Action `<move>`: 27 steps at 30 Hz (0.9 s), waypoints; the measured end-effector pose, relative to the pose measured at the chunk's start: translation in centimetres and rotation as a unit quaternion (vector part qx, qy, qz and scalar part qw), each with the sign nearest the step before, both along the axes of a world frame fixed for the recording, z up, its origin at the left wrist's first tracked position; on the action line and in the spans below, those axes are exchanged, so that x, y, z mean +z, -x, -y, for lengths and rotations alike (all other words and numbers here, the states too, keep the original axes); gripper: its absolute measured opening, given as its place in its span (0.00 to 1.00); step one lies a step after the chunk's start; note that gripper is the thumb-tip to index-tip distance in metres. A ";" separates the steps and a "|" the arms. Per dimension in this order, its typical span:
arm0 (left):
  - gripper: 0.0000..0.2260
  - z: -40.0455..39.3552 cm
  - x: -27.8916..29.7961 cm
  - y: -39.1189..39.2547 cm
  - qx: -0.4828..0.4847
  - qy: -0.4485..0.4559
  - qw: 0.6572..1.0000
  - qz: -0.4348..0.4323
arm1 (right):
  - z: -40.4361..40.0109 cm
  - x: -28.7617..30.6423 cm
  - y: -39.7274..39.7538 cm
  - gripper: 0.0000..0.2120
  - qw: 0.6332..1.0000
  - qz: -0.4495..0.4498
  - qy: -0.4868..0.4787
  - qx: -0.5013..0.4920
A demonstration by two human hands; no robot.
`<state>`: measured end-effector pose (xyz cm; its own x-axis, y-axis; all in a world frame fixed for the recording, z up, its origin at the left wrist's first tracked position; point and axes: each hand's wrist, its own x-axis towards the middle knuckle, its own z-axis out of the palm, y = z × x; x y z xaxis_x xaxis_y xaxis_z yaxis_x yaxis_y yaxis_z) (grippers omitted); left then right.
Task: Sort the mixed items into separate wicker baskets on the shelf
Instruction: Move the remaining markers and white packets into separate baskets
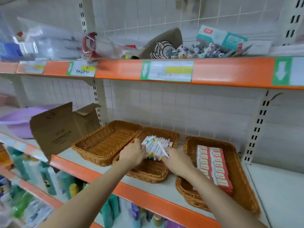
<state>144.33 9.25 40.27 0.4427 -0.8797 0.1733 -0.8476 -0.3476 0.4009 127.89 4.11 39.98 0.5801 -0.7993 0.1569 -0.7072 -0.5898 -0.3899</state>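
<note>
No text can be read: the green-edged paper price labels [166, 71] on the orange shelf edge [230, 73] are blurred.

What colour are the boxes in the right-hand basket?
Red with white labels; the boxes show clearly in the head view, lined up in the right wicker basket.

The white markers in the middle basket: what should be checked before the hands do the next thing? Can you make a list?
1. White markers inside the middle basket: ok.
2. Markers lying side by side: not ok, one lies slanted across the top.
3. Left hand on the bundle: ok, touching its left side.
4. Right hand on the bundle: ok, at its right end.
5. Left basket free for another kind: ok, empty.
6. Red boxes kept apart in the right basket: ok.
</note>
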 end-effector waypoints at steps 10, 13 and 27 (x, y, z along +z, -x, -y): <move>0.12 5.8 -0.4 -3.6 -0.027 -0.028 0.999 0.006 | 4.8 0.0 -5.0 0.10 0.998 -0.050 0.010 -0.032; 0.10 7.5 -0.1 -4.6 -0.030 -0.036 0.999 0.009 | 7.1 -0.4 -6.6 0.09 0.997 -0.057 -0.012 -0.040; 0.11 10.6 -1.9 -6.0 -0.148 -0.089 0.971 0.167 | 9.7 -1.8 -10.5 0.09 0.992 -0.070 -0.076 -0.066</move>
